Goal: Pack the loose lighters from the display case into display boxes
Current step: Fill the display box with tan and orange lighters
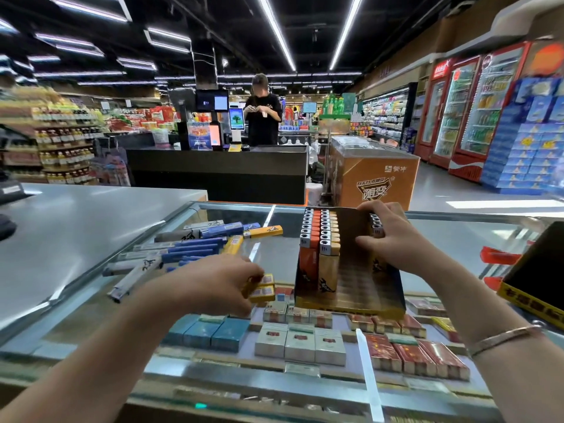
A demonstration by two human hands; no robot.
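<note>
A dark display box (393, 288) stands on the glass display case (457, 236), holding upright rows of orange and yellow lighters (319, 236) along its left side. My right hand (387, 236) rests on the box's right side, fingers closed over a row of lighters (377, 224) there. My left hand (219, 282) grips two yellow lighters (262, 290) just left of the box. Loose lighters (183, 248), blue, grey and yellow, lie scattered on the glass at the left.
Cigarette packs (302, 343) fill the case under the glass. A grey counter (76, 227) adjoins on the left. A dark box with a yellow edge (537, 285) stands at the right. A person stands behind the black checkout counter (219, 169); an orange freezer (375, 175) sits beyond.
</note>
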